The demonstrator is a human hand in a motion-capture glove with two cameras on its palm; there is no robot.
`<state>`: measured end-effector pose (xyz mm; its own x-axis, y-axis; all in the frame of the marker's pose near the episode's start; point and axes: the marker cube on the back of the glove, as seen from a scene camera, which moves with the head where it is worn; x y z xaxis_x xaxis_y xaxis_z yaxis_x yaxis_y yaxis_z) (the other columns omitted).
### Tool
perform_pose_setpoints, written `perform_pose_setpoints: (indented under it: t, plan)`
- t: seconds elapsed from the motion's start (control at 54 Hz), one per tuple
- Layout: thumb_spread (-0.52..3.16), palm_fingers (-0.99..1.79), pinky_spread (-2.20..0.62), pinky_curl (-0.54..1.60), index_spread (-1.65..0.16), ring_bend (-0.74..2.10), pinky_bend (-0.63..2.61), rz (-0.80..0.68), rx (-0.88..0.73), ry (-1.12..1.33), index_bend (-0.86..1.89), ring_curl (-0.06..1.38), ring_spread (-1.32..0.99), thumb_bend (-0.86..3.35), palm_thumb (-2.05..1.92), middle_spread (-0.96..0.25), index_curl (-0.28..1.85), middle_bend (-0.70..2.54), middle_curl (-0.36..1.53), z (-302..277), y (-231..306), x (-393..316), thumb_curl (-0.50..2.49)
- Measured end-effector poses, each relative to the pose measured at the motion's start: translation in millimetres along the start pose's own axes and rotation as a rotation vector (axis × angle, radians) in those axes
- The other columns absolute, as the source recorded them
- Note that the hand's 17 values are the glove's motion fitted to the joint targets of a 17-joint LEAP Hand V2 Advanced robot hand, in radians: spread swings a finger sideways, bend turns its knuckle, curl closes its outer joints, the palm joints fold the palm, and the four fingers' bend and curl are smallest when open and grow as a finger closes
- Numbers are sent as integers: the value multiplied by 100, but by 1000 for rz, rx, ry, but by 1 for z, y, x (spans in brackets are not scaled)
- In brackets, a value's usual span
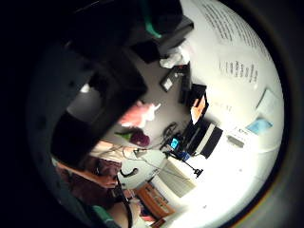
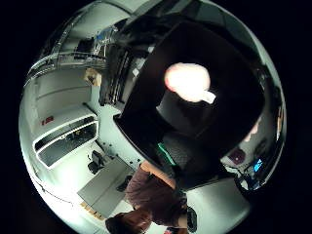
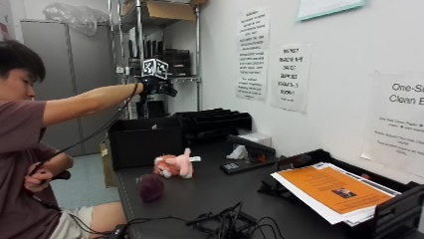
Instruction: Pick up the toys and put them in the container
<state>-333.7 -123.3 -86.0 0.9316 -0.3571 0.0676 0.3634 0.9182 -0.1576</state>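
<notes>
Outside view, hand: the gloved right hand (image 3: 154, 84) is raised above the black container (image 3: 144, 140), arm stretched out; whether its fingers are spread or curled cannot be told here.
Outside view, toys: a pink plush toy (image 3: 175, 166) lies on the dark bench (image 3: 199, 199) just in front of the container; a purple toy (image 3: 150, 186) stands at about 7 o'clock from it, close by but apart.
Little finger side palm view: the container (image 1: 95, 109) fills much of the picture, with the pink plush toy (image 1: 137, 115) and purple toy (image 1: 139, 138) beside it on the bench.
Thumb side palm view: the container's inside (image 2: 195, 87) lies under the palm, with a pale pink thing (image 2: 187, 82) in it, seemingly a toy; no fingers show.
Handling, pink plush: likely light and soft, it would give under the fingers; take it round the body, not the ear.
Handling, purple toy: probably light and rounded, may roll; close round its middle from above.
</notes>
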Motion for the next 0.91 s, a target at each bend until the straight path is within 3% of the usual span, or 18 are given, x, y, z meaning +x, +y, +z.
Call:
perform_pose_setpoints:
  t: [0.259,0.5,0.704,0.907]
  plan:
    - [116,-40,8,40,-15,39,107,112,42,23,2,35,6,-2,4,10,20,10,36,-29,59,83,46]
    - [119,-31,8,36,-15,35,99,268,79,-38,3,35,6,-2,5,9,15,13,30,-1,153,207,41]
    - [121,-26,8,35,-16,35,95,254,92,-124,5,35,5,-1,7,7,13,15,29,83,198,253,38]
    - [123,-21,6,34,-17,35,94,187,3,-252,8,35,4,-1,7,4,13,15,28,229,163,229,36]
